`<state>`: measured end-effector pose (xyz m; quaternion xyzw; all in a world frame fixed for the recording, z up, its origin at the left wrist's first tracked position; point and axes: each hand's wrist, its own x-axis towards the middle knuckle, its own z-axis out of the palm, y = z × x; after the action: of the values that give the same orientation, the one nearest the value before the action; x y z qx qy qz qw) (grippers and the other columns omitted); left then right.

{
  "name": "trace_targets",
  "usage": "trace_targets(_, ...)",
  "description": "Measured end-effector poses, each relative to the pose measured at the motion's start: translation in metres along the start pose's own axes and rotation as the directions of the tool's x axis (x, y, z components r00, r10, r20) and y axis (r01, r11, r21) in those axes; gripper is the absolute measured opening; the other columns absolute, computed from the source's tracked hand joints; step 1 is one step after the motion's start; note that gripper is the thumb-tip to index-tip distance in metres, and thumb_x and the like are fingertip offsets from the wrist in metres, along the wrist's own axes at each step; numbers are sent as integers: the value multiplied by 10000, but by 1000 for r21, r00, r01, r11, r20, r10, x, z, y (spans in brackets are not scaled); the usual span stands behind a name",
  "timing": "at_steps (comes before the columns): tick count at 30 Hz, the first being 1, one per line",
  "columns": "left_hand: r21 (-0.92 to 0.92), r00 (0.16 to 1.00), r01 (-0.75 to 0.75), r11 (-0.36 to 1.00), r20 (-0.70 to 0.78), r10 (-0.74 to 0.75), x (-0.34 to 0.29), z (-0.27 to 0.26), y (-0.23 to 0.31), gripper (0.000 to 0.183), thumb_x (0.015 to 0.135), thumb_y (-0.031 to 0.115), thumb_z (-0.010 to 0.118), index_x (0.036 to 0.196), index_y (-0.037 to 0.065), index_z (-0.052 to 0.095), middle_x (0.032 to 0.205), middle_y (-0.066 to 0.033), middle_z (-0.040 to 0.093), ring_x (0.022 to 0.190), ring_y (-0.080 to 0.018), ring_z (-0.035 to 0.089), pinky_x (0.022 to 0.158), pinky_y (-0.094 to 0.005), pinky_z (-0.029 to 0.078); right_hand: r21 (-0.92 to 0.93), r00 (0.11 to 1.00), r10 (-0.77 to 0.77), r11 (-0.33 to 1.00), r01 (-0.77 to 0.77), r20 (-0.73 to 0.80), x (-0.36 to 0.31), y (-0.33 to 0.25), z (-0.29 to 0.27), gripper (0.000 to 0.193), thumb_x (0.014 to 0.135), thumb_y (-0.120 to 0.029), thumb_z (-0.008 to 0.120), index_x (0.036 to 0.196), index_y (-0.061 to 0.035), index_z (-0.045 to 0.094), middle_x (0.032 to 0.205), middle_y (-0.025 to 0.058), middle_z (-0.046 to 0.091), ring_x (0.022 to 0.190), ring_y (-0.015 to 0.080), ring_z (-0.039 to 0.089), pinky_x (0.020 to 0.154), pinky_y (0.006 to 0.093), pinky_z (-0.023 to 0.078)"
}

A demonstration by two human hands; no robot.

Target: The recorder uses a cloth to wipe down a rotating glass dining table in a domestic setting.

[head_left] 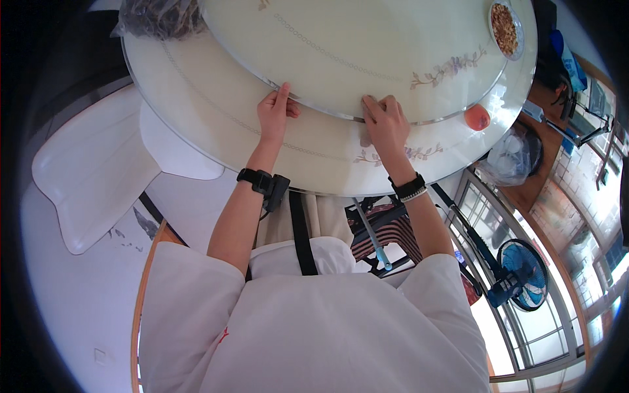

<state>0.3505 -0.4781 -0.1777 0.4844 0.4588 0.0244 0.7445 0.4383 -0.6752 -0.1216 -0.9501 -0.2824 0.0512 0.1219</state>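
Observation:
A large round glass turntable [341,59] with a metal rim and flower patterns sits on top of a cream round table [216,124]. My left hand [278,114] is closed at the turntable's near rim, its thumb on the edge and fingers curled beneath. To its right, my right hand [388,124] also grips this rim, thumb and bent fingers pressed at the edge. What the curled fingertips touch underneath is hidden. A round red fruit [477,118] rests on the table to the right of my right hand.
On the far right stands a white dish [519,40] of brown nut-like pieces. A clear plastic bag [160,18] with dark contents lies at the far left. Around the table are a white chair [98,164], a bagged bin [508,160] and a blue fan [522,275].

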Motion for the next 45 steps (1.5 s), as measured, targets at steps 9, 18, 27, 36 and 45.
trace_targets(9, -17, 1000, 3, 1000, 4, -3, 3, -3, -1, 377, 845, 343, 585, 656, 17, 556, 563, -66, 559, 446, -108, 540, 411, -217, 442, 65, 999, 10, 998, -12, 34, 8, 2, -4, 227, 686, -182, 642, 913, -187, 635, 803, 38, 485, 743, 191, 551, 579, 329, 481)
trace_targets(18, 9, 999, -3, 1000, 46, 3, 4, -6, -1, 400, 847, 360, 577, 646, 17, 536, 573, -70, 561, 447, -115, 544, 410, -219, 445, 33, 997, 3, 999, -6, 75, -18, 9, -11, 208, 683, -180, 643, 891, -172, 641, 802, 31, 492, 744, 193, 555, 583, 316, 485)
trace_targets(27, -7, 998, 15, 1000, 54, -15, 7, -8, 4, 412, 838, 388, 581, 656, 24, 519, 564, -80, 552, 451, -122, 535, 417, -228, 440, 16, 998, -63, 998, 63, -13, 27, -4, 3, 129, 732, -177, 633, 858, -178, 657, 782, 2, 510, 742, 170, 563, 574, 298, 480)
trace_targets(36, 5, 998, -4, 1000, 70, 4, 8, -7, 6, 402, 846, 377, 573, 657, 26, 517, 563, -82, 551, 454, -127, 533, 423, -232, 443, 112, 998, -12, 994, 20, -67, 50, -5, 5, 91, 727, -193, 603, 798, -177, 658, 836, 25, 532, 808, 208, 554, 609, 346, 497)
trace_targets(45, 47, 998, 2, 999, 55, -5, 9, -10, 0, 420, 839, 384, 580, 685, -6, 555, 592, -89, 568, 466, -130, 549, 434, -231, 458, 132, 999, 13, 991, -20, 52, -32, 8, -5, 149, 711, -154, 613, 850, -187, 655, 880, 28, 534, 796, 204, 565, 623, 340, 500)
